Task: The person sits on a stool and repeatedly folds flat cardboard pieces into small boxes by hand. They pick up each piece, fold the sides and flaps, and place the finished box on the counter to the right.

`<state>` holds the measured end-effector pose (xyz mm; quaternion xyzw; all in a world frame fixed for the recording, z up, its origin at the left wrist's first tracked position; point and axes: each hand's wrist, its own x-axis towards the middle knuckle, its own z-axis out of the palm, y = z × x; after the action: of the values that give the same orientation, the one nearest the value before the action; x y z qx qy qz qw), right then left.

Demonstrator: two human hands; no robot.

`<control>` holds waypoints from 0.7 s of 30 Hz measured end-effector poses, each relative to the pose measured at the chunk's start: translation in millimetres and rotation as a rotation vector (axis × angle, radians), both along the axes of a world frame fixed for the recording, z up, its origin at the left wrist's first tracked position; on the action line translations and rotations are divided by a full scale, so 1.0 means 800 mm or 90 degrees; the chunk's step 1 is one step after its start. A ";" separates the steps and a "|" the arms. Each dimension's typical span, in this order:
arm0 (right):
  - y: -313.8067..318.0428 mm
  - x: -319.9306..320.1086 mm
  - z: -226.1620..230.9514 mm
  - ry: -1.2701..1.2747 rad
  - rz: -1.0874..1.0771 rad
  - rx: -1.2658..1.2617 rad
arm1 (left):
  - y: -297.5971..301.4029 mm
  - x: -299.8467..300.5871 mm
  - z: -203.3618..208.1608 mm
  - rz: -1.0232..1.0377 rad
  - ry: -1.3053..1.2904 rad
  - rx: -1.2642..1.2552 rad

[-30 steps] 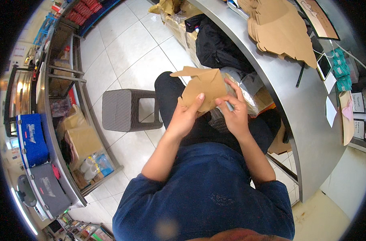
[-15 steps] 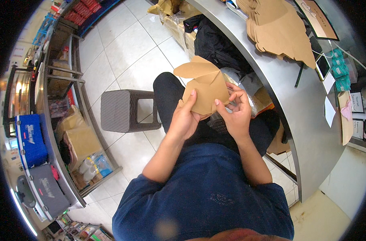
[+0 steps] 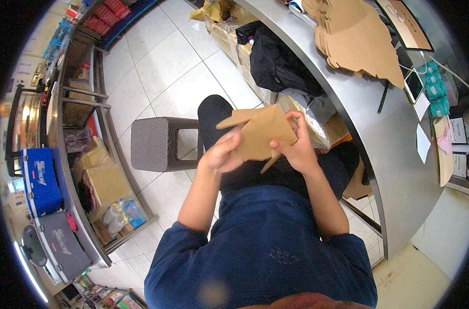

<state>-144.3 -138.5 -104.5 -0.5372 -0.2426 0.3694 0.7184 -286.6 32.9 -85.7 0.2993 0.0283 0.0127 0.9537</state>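
Note:
A partly folded brown cardboard box [image 3: 265, 133] is held up over my lap between both hands. One flap sticks out at its left, and another points down near its lower edge. My left hand [image 3: 225, 150] grips the left side, with the thumb along the near face. At the right side my right hand [image 3: 296, 144] pinches the card, thumb in front and fingers behind the edge. The fingers behind the card are partly hidden. On the steel table to the right lies a stack of flat brown cardboard blanks [image 3: 355, 38].
A dark woven-pattern stool [image 3: 162, 144] stands left of my knee. The curved steel table [image 3: 399, 195] runs along my right, bearing a phone [image 3: 413, 85] and green packets [image 3: 437, 90]. A black cloth bag [image 3: 278, 64] lies beneath it. Blue and grey cases [image 3: 41, 180] sit on the left shelf.
The box has been turned and tilted in my hands. Its upper flaps now point left and down, and my left hand has shifted slightly left.

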 end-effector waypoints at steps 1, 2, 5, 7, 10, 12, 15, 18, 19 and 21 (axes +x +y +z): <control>-0.003 -0.003 0.001 -0.035 0.014 -0.009 | 0.008 -0.003 0.002 -0.020 0.078 0.024; -0.007 -0.007 0.003 -0.071 0.029 -0.018 | 0.015 -0.007 0.006 -0.038 0.156 0.048; -0.019 -0.008 -0.006 -0.021 0.087 -0.025 | 0.006 -0.012 0.014 0.034 0.262 0.070; -0.023 -0.007 -0.014 -0.065 0.053 -0.067 | -0.003 -0.004 0.001 0.043 0.244 0.038; -0.025 0.000 -0.034 -0.107 0.029 -0.031 | -0.001 0.005 -0.006 -0.021 0.242 0.002; -0.023 0.000 -0.028 -0.169 0.042 -0.019 | -0.001 0.006 -0.007 -0.026 0.219 0.034; -0.016 0.003 -0.018 -0.228 0.075 -0.084 | -0.011 0.011 0.004 -0.033 0.207 0.131; -0.021 0.020 -0.011 -0.236 0.139 -0.073 | -0.019 0.013 0.029 -0.077 0.215 0.331; -0.023 0.025 -0.017 -0.171 0.159 -0.019 | -0.017 0.015 0.027 -0.096 0.140 0.482; -0.025 0.036 -0.018 -0.034 0.138 0.050 | -0.012 0.014 0.015 -0.123 -0.011 0.780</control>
<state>-115.2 -158.3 -118.7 -0.4889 -0.3327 0.4203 0.6882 -275.3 23.5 -73.6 0.7935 -0.0188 -0.0571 0.6055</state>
